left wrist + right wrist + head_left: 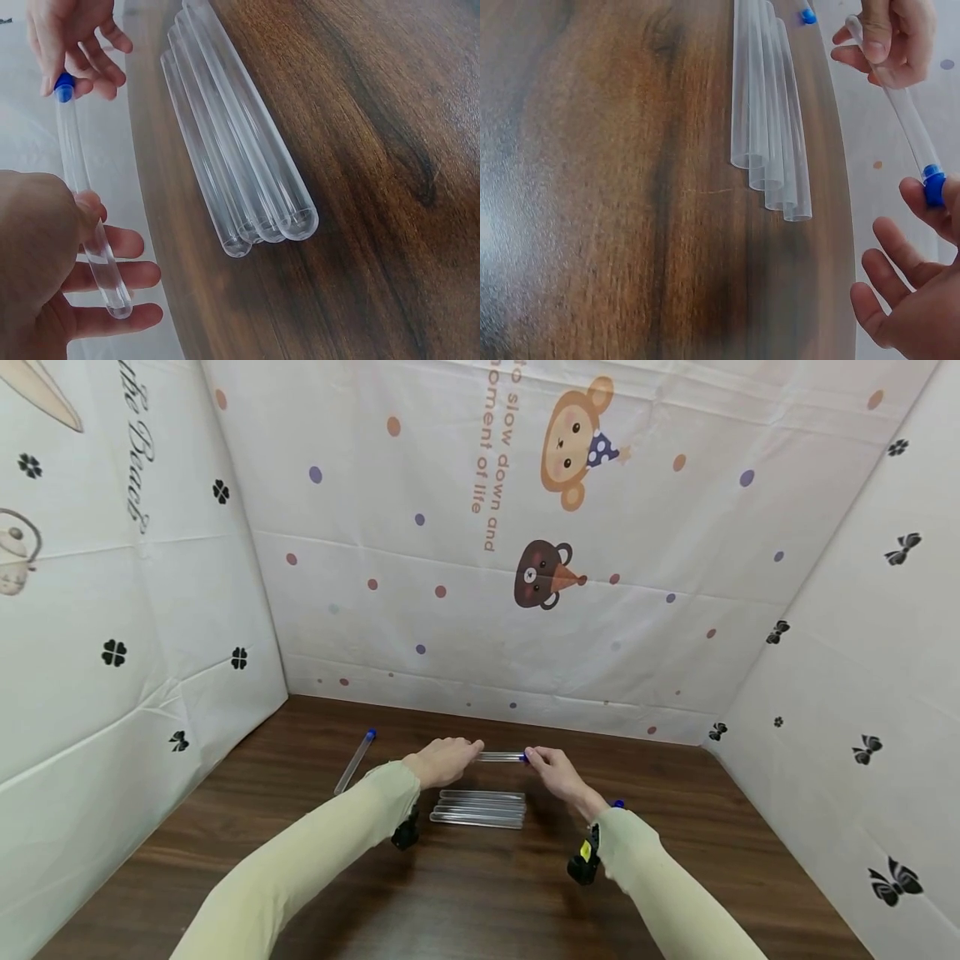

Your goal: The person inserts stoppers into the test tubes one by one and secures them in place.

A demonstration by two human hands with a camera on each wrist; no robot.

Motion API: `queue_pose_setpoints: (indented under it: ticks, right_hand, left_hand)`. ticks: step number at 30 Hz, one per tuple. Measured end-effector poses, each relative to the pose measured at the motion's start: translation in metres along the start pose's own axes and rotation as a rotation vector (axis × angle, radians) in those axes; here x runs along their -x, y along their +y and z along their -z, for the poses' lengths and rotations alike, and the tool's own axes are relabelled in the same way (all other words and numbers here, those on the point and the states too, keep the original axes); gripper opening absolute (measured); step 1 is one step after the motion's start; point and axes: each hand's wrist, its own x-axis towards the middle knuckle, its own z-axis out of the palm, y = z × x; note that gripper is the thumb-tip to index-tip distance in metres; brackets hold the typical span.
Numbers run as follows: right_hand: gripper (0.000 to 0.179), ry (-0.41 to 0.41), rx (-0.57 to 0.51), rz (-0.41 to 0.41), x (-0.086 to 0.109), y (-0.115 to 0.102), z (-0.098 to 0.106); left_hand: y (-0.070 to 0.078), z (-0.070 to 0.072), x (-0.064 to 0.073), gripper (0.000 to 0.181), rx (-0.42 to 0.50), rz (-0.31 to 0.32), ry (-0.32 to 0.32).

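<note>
My left hand holds a clear test tube by its lower half, its rounded end showing past the thumb in the left wrist view. At the tube's other end, my right hand pinches a blue stopper between thumb and finger. The stopper sits in the tube's mouth, and the right hand's other fingers are spread apart. Both hands hold the tube crosswise, above the table and beyond a row of several uncapped test tubes. Those lie side by side, rounded ends to the left.
Farther left on the brown wooden table lies a test tube with a blue stopper. Something blue shows beside my right wrist, mostly hidden by the sleeve. White printed sheets enclose the table at the back and sides.
</note>
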Motion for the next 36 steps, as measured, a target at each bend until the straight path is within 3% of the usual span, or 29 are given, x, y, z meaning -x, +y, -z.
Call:
queue_pose_setpoints:
  ticks: [16, 17, 22, 24, 27, 29, 36]
  right_hand:
    - [0.04, 0.154, 0.086, -0.049, 0.005, -0.001, -0.008]
    - [0.04, 0.164, 0.087, -0.054, 0.006, -0.001, -0.008]
    - [0.043, 0.182, 0.049, -0.099, 0.005, -0.005, -0.009]
    - [0.043, 0.186, 0.041, -0.115, 0.004, -0.006, -0.008]
    - [0.044, 0.19, 0.036, -0.139, 0.004, -0.007, -0.007]
    - [0.044, 0.195, 0.048, -0.152, 0.004, -0.007, -0.007]
    - [0.045, 0.201, 0.061, -0.137, 0.007, -0.008, -0.006]
  left_hand:
    - [0.004, -0.001, -0.006, 0.029, 0.062, -0.009, 0.012]
    - [0.004, -0.002, -0.006, 0.029, 0.078, -0.002, 0.009]
    - [0.007, -0.006, -0.009, 0.042, 0.376, 0.172, -0.034]
    - [0.008, -0.006, -0.009, 0.042, 0.381, 0.174, -0.033]
    - [0.01, -0.005, -0.01, 0.026, 0.199, 0.071, 0.004]
    - [0.012, -0.003, -0.01, 0.025, 0.079, 0.019, 0.031]
    - [0.017, -0.005, -0.013, 0.029, 0.0, 0.024, 0.072]
